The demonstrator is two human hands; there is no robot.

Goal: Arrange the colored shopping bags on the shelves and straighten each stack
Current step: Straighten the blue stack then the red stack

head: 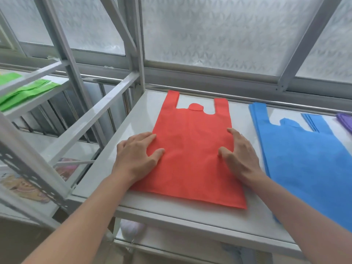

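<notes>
A stack of red shopping bags (192, 141) lies flat on the grey shelf (171, 210), handles toward the window. My left hand (137, 155) rests against the stack's left edge with fingers straight and the thumb lying on the fabric. My right hand (238, 151) touches the right edge the same way, thumb on top of the bags. To the right, a stack of blue bags (308, 161) lies on the same shelf. A corner of purple bags (345, 121) shows at the far right. Green bags (28, 90) lie on a separate shelf at the left.
Grey metal shelf posts and diagonal braces (76, 119) stand left of the red stack. A frosted window (219, 31) runs behind the shelf. A lower shelf (171, 244) holds pale items. Printed paper (24, 187) lies below at the left.
</notes>
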